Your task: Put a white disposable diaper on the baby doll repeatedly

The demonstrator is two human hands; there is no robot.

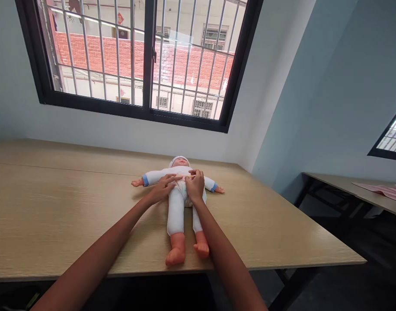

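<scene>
A baby doll (pixel 176 211) lies on its back on the wooden table (pixel 71 207), arms spread and bare feet towards me. It has a white cap, white clothes with blue cuffs, and a white diaper (pixel 186 199) around its hips. Stretched across the doll's belly at the waist, the fingers of my left hand (pixel 164 186) rest flat. My right hand (pixel 195 185) is closed in a pinch at the front waist edge of the diaper, beside the left fingertips. The exact bit between the right fingers is small and partly hidden.
A barred window (pixel 146 112) with a dark frame is in the wall behind the table. At the right stands another table (pixel 340 183) with a pink striped cloth (pixel 382 190) on it. The front table edge runs just past the doll's feet.
</scene>
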